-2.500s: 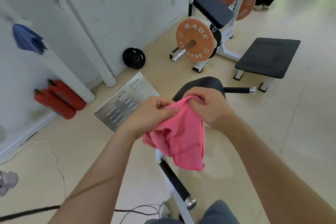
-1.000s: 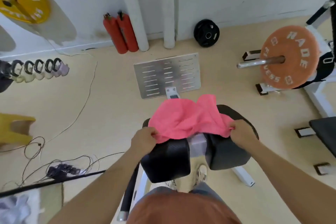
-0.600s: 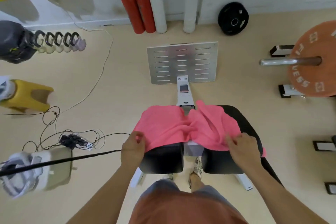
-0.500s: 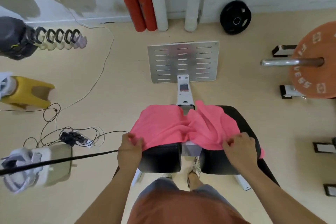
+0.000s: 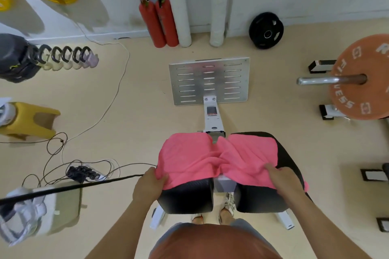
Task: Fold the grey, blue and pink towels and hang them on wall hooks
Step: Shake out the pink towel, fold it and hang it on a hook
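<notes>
The pink towel lies spread across the two black pads of a gym machine seat, sagging into the gap between them. My left hand pinches the towel's near left corner at the pad's edge. My right hand holds the near right edge, fingers curled over the cloth. No grey or blue towel and no wall hook is in view.
A metal footplate stands beyond the seat. Two red extinguishers and a black weight plate are at the wall. An orange plate on a bar is at right. Cables, a yellow stool and kettlebells are at left.
I turned from holding the bunched towel in the air to the machine seat, laid it over the pads and drew its near edge out flat with both hands.
</notes>
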Available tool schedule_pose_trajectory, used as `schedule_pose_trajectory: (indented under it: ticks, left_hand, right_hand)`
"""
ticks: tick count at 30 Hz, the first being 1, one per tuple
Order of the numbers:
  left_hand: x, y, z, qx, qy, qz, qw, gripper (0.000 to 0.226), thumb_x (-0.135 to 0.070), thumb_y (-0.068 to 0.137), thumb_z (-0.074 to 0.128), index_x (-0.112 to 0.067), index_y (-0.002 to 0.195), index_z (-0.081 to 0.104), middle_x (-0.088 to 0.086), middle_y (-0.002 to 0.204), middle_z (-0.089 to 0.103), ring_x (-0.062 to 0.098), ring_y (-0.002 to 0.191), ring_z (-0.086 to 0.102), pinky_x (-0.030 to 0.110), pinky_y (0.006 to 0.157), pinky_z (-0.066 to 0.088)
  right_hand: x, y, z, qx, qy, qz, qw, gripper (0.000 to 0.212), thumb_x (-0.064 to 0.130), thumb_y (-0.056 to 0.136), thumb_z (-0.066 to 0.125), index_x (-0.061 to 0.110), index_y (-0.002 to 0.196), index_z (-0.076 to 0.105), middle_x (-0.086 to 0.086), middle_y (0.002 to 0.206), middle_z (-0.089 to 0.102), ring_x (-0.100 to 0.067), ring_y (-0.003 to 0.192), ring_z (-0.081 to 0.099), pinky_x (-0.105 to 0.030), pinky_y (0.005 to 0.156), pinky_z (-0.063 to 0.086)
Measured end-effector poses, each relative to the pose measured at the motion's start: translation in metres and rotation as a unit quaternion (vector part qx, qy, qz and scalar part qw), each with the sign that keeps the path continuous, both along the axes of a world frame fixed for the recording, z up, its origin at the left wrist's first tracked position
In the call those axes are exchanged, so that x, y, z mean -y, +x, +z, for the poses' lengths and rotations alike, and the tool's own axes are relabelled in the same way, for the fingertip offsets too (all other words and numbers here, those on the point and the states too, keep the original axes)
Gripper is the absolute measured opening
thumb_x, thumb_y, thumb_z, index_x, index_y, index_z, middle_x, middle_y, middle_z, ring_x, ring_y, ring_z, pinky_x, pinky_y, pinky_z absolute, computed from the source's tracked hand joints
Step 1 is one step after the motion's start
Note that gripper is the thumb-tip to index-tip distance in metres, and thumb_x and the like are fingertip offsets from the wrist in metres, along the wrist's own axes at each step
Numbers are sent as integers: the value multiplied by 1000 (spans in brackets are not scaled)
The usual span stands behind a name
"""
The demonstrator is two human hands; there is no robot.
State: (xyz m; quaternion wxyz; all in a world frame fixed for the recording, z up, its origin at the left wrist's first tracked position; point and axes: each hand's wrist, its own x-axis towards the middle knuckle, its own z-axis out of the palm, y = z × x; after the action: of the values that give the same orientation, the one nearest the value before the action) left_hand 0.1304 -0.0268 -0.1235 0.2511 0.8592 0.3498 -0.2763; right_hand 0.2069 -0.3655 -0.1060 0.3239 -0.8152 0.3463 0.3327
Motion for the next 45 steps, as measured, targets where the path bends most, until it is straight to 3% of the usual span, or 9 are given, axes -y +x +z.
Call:
schedule_pose_trajectory:
  ticks: [5, 9, 14, 17, 20, 29, 37, 40, 45]
  left_hand:
    - [14, 14, 20, 94, -60, 78, 991, 29, -36, 80, 61, -9, 73, 53, 0, 65, 53, 23, 62, 47, 30, 53, 33]
    - [35, 51, 61, 258, -165, 157, 939, 31, -11, 81, 65, -12, 63, 40, 3, 61, 33, 19, 62, 30, 29, 53, 25]
    - [68, 90, 130, 326, -316, 45, 890, 13, -14, 82, 71, -17, 88, 60, 7, 71, 62, 8, 62, 53, 14, 59, 46]
    - [68, 95, 155, 329, -415, 8, 848, 40, -13, 85, 70, -33, 118, 60, 15, 85, 71, 17, 76, 69, 26, 70, 57]
    - [54, 95, 164, 310, -432, -17, 847, 29, -12, 86, 68, -30, 109, 69, 6, 93, 74, 22, 87, 70, 42, 74, 60]
    - [47, 85, 182, 419, -335, 9, 844, 19, -1, 83, 68, -20, 86, 70, 1, 76, 69, 1, 63, 60, 13, 54, 47]
    - [43, 80, 185, 370, -371, 46, 851, 12, -10, 85, 69, -22, 88, 66, -6, 69, 66, 6, 56, 58, 20, 48, 46]
    - [37, 78, 191, 329, -476, 130, 805, 22, -12, 81, 71, -22, 97, 61, 8, 72, 63, 18, 57, 60, 41, 56, 53]
    - [26, 78, 192, 313, -595, 113, 732, 38, 11, 67, 72, -11, 99, 70, 15, 86, 69, 21, 71, 66, 29, 66, 58]
  right_hand:
    - [-10, 8, 23, 36, -27, 60, 997, 17, 4, 92, 43, -1, 83, 56, -12, 74, 52, -25, 66, 48, -30, 63, 34]
    - [-47, 18, 69, 176, -116, 250, 945, 39, 12, 91, 47, 15, 130, 49, -8, 111, 65, -25, 97, 61, -33, 83, 45]
    - [-128, 30, 139, 353, 94, 253, 896, 52, 2, 84, 55, 27, 129, 52, 8, 120, 60, -12, 112, 54, -20, 99, 36]
    - [-142, 31, 170, 375, 164, 280, 868, 52, 9, 86, 58, 32, 131, 50, 25, 89, 60, -5, 93, 58, -17, 86, 45]
    - [-139, 34, 188, 369, 149, 327, 857, 59, 9, 87, 55, 34, 138, 43, 11, 98, 64, -10, 91, 62, -23, 83, 50]
    - [-132, 30, 191, 336, 118, 222, 908, 36, 58, 75, 64, 28, 91, 73, 9, 78, 73, -7, 76, 68, -40, 76, 56]
    - [-154, 23, 198, 405, 256, 141, 867, 21, 8, 88, 62, 25, 88, 75, 11, 83, 74, -4, 82, 67, -14, 72, 51]
    - [-159, 22, 200, 336, 366, -15, 868, 20, -1, 88, 59, 14, 86, 73, -2, 82, 75, -10, 72, 69, -18, 58, 51]
    - [-161, 23, 200, 255, 457, -118, 844, 15, 4, 93, 56, 7, 97, 69, -7, 76, 70, -10, 55, 58, -19, 48, 46]
